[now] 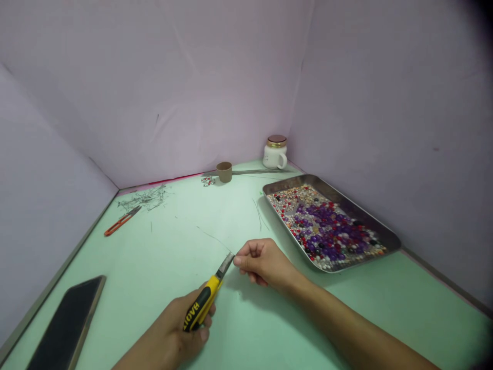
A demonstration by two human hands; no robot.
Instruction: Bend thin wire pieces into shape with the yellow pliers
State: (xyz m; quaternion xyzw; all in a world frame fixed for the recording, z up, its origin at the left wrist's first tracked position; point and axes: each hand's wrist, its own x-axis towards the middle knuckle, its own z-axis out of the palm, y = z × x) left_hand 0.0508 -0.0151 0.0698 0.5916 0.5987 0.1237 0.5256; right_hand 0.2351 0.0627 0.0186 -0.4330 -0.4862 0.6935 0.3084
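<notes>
Head view. The left hand [175, 324] is closed around the yellow-and-black handles of the pliers [204, 300]. The tool is held at a slant, nose pointing away from the body, which presumably lets its tip meet the other hand without the wrists crossing. The nose looks nearly shut; whether it clamps anything is too small to tell.

The right hand [265, 262] is narrow: thumb and forefinger pinch together just beside the plier tip, apparently on the near end of a thin wire [211, 237]. The wire extends from there toward the far left, above the table [154, 267]. Pinching close to the tip would limit bending of the fine strand.

The metal tray [358, 208] stands beyond the right forearm, probably for easy reach by that hand. It contains mixed beads [327, 234], chiefly purple, red and pale. At the far left, orange snips [122, 222] lie beside a heap of wire pieces [148, 199]. A brown cup [224, 173] and a lidded mug [275, 155] stand near the back wall, seemingly to keep the working area unobstructed. A phone [67, 326] lies at the near left.
</notes>
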